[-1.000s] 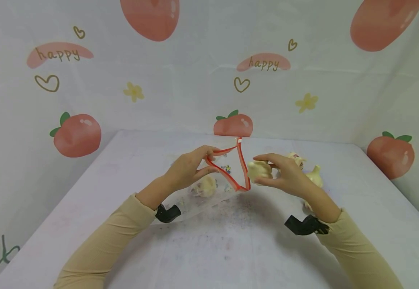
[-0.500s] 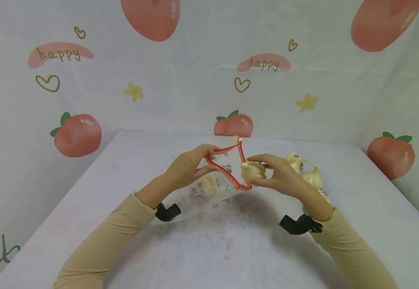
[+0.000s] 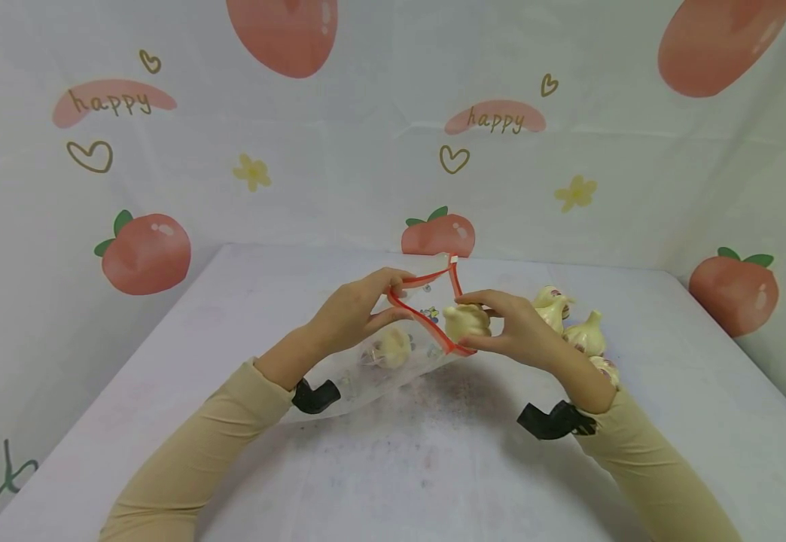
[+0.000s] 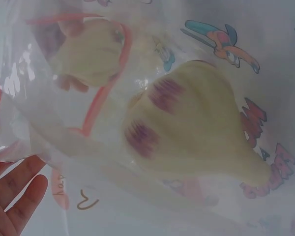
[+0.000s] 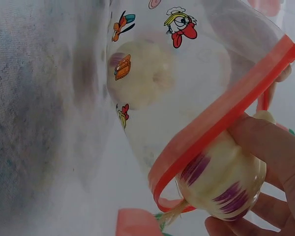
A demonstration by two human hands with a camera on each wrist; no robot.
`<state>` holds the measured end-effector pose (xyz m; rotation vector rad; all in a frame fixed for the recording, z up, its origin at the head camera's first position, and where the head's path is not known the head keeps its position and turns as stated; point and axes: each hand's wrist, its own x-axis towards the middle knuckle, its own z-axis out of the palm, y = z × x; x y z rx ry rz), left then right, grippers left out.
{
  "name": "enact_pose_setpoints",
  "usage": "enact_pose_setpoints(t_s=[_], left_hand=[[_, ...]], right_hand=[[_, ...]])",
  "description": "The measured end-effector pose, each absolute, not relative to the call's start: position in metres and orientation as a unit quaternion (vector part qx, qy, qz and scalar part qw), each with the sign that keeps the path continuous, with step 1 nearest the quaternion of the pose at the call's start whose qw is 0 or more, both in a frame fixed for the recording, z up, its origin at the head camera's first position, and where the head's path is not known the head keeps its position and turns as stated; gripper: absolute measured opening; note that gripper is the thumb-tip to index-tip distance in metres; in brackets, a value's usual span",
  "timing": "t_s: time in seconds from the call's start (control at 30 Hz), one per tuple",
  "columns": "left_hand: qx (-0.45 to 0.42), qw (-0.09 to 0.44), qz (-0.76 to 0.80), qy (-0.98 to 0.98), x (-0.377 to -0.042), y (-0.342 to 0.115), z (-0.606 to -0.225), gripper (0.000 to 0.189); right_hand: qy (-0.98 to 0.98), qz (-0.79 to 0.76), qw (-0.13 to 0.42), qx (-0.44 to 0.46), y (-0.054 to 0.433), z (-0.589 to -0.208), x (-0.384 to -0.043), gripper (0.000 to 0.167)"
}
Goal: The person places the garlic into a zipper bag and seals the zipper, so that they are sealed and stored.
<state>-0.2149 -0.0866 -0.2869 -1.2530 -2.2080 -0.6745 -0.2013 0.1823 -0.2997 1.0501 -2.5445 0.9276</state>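
My left hand (image 3: 348, 312) pinches the red-edged mouth of a clear zip bag (image 3: 352, 388), which gapes to the right. One garlic bulb (image 3: 394, 348), cream with purple streaks, lies inside the bag and fills much of the left wrist view (image 4: 191, 128). My right hand (image 3: 518, 327) grips a second garlic bulb (image 3: 466, 322) by its sides at the bag's opening. In the right wrist view, that held bulb (image 5: 223, 182) is partly behind the red zip strip (image 5: 221, 115). Cartoon prints cover the bag's plastic.
Several more garlic bulbs (image 3: 588, 336) lie in a cluster on the white table (image 3: 393, 482), right of my right hand. Behind the table hangs a white backdrop (image 3: 352, 150) printed with peaches and hearts. Black mounts (image 3: 549, 421) sit at both wrists.
My right hand has moved left with its garlic bulb, from just outside the bag to its opening. The left hand and the bag have barely shifted.
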Motion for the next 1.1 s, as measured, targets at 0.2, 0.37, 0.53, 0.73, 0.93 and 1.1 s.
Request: enact_pose_setpoints(t_s=[0.2, 0.37, 0.53, 0.73, 0.93, 1.1], left_hand=[[-0.46, 0.258, -0.248, -0.813, -0.216, -0.087, -0.287, 0.038], [-0.458, 0.253, -0.247, -0.815, -0.215, -0.087, -0.286, 0.037], [-0.459, 0.254, -0.25, -0.814, -0.215, -0.086, -0.285, 0.037], [-0.461, 0.254, -0.252, -0.812, -0.214, -0.085, -0.285, 0.037], [-0.462, 0.25, -0.254, -0.812, -0.214, -0.085, -0.286, 0.036], [-0.457, 0.252, -0.252, -0.815, -0.215, -0.086, -0.288, 0.035]], right_hand=[[-0.866, 0.318, 0.118, 0.367, 0.179, -0.299, -0.202, 0.049], [-0.867, 0.305, 0.126, 0.373, 0.178, -0.3, -0.203, 0.048], [-0.866, 0.299, 0.132, 0.379, 0.177, -0.301, -0.205, 0.048], [-0.866, 0.296, 0.13, 0.381, 0.175, -0.301, -0.205, 0.045], [-0.871, 0.297, 0.115, 0.374, 0.172, -0.3, -0.206, 0.045], [-0.868, 0.305, 0.098, 0.379, 0.171, -0.299, -0.206, 0.046]])
